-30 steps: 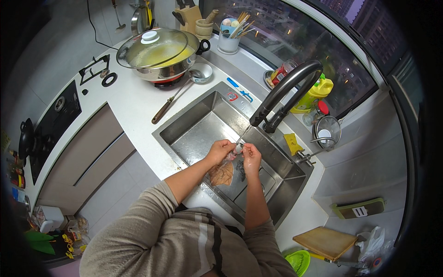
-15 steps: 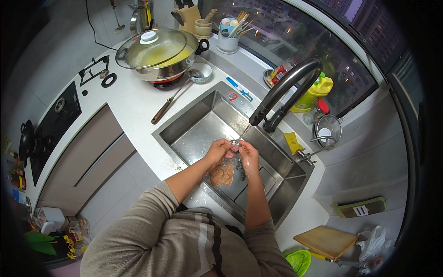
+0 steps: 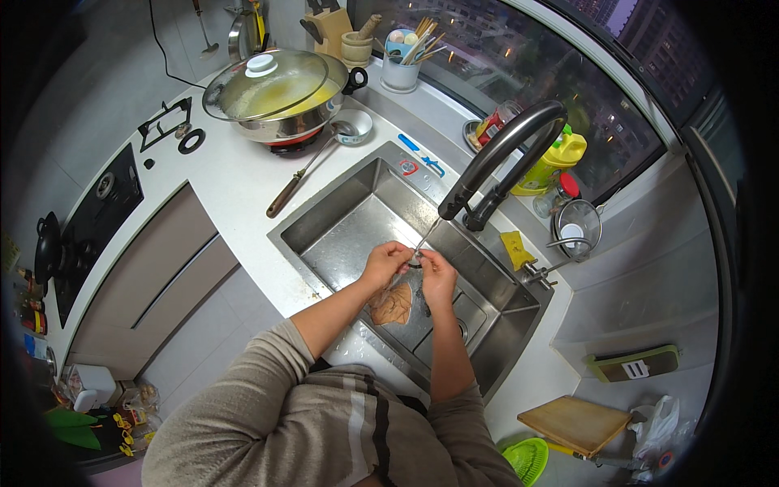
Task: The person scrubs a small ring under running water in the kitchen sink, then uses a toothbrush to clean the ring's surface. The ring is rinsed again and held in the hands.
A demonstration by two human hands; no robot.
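Over the steel sink point(image 3: 345, 235), my two hands meet under a thin stream of water from the dark faucet point(image 3: 507, 158). Pinched between the fingertips is a small pale and dark piece point(image 3: 416, 260), too small to identify. My left hand point(image 3: 385, 265) grips it from the left, and my right hand point(image 3: 439, 277) from the right, both with fingers closed. Just below the hands, a light-brown, creased flat thing point(image 3: 393, 305) lies in the sink; I cannot tell its kind. Dark bits beside it are partly hidden by my right hand.
A lidded steel pot point(image 3: 280, 126) stands on the counter at the back left. Near it are a small bowl point(image 3: 354, 128) and a wooden-handled ladle point(image 3: 286, 193). Right of the sink lie a yellow cloth point(image 3: 515, 250) and a wire strainer point(image 3: 578, 223); a wooden board point(image 3: 574, 424) is at the lower right.
My fingertips have drawn closer together around the small piece, and my right hand has turned slightly. Less of the piece shows between the fingers.
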